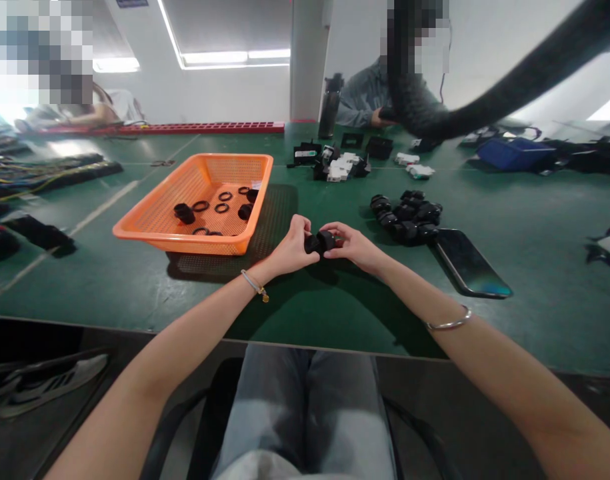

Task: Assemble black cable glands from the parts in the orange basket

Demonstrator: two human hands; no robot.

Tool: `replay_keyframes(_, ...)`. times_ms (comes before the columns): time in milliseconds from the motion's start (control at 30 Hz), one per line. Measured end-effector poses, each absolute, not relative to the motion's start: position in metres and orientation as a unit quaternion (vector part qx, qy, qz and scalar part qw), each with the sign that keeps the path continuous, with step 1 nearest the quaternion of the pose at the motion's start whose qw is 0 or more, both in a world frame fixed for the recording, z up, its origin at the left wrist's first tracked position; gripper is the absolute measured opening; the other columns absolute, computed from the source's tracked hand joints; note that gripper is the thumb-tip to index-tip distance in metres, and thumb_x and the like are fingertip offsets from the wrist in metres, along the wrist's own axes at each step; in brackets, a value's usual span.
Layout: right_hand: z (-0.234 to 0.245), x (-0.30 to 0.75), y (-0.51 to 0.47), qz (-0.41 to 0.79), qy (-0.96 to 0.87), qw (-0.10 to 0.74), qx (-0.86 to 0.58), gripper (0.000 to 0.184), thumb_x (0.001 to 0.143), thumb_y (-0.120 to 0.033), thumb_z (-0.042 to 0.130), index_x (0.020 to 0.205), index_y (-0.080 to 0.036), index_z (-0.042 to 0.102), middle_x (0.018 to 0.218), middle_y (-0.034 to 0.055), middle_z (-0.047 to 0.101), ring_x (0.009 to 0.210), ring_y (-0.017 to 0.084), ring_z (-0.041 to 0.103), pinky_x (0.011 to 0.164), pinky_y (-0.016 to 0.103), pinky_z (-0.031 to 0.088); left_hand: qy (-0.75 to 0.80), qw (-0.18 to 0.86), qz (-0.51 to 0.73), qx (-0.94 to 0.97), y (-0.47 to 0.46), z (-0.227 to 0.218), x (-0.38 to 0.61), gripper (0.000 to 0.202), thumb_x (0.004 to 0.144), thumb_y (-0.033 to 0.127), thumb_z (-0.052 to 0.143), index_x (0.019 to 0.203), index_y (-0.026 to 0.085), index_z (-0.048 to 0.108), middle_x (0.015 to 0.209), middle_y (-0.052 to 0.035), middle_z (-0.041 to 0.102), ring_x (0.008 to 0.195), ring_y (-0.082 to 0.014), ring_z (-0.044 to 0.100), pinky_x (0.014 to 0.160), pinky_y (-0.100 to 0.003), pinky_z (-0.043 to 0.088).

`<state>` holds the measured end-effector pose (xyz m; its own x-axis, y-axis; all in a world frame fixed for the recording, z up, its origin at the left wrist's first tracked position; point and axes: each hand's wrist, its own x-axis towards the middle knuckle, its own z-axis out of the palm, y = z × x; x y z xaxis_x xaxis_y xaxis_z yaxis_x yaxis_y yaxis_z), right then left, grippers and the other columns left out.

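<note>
My left hand (289, 252) is closed around a black cable gland body (311, 244), just above the green table. In my right hand (355, 247), a wider black cap (327, 240) is pinched between thumb and fingers. The two pieces meet end to end between my hands; whether they are joined cannot be told. To the left stands an orange basket (149, 235) holding several black rings (225, 196) and a few black fittings (185, 213). A pile of black glands (409, 217) lies to the right of my hands.
A phone (472, 263) lies on the green table (309, 313) by the pile. Behind are white and black connectors (341, 167), a dark bottle (331, 107) and a blue tray (515, 155). A thick black hose (489, 100) hangs at upper right. Another person (362, 93) sits opposite.
</note>
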<state>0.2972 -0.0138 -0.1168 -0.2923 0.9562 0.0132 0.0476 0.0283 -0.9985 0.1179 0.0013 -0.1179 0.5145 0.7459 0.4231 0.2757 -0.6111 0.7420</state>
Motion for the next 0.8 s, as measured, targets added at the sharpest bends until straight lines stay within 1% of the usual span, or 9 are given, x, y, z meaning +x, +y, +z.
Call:
replay_keyframes(167,-0.118,0.295,-0.016,0.565,-0.589,0.414,-0.403,0.048,0.048,-0.016,0.077,0.094,-0.022,0.061,0.093,-0.0010,0.063,0.081,0.014,0.059,0.087,0.035,0.045,0.292,0.290,0.365,0.835,0.003,-0.120,0.116,0.044,0.057,0.012,0.055,0.085,0.023,0.023,0.087,0.0008,0.026,0.083,-0.0137,0.037,0.075,-0.031,0.041)
replay_keyframes(367,-0.119,0.294,-0.016,0.549,-0.607,0.400,-0.414,0.051,0.050,-0.016,0.075,0.099,-0.021,0.061,0.092,0.0006,0.065,0.078,0.015,0.061,0.084,0.036,0.047,0.282,0.266,0.349,0.853,0.004,-0.122,0.112,0.046,0.057,0.013,0.056,0.089,0.023,0.024,0.091,-0.0006,0.028,0.086,-0.0158,0.037,0.077,-0.034,0.042)
replay_keyframes(533,-0.115,0.293,-0.018,0.520,-0.631,0.399,-0.415,0.047,0.053,-0.020,0.075,0.097,-0.021,0.059,0.095,0.0011,0.065,0.081,0.016,0.063,0.084,0.036,0.049,0.279,0.226,0.373,0.856,0.005,-0.126,0.113,0.048,0.056,0.010,0.056,0.091,0.023,0.027,0.094,-0.0022,0.030,0.089,-0.0167,0.040,0.078,-0.035,0.046)
replay_keyframes(667,-0.116,0.295,-0.016,0.495,-0.655,0.392,-0.416,0.045,0.054,-0.018,0.072,0.097,-0.022,0.059,0.094,0.0009,0.066,0.081,0.017,0.064,0.082,0.037,0.050,0.278,0.241,0.390,0.844,0.006,-0.128,0.113,0.048,0.058,0.008,0.058,0.093,0.023,0.028,0.098,-0.0030,0.031,0.092,-0.0162,0.045,0.080,-0.036,0.051)
replay_keyframes(800,-0.119,0.296,-0.016,0.454,-0.674,0.390,-0.433,0.046,0.055,-0.016,0.070,0.099,-0.022,0.060,0.094,0.0013,0.066,0.078,0.017,0.063,0.081,0.037,0.051,0.258,0.260,0.393,0.843,0.008,-0.129,0.113,0.048,0.061,0.008,0.060,0.094,0.023,0.029,0.105,-0.0051,0.031,0.102,-0.0182,0.049,0.090,-0.041,0.052)
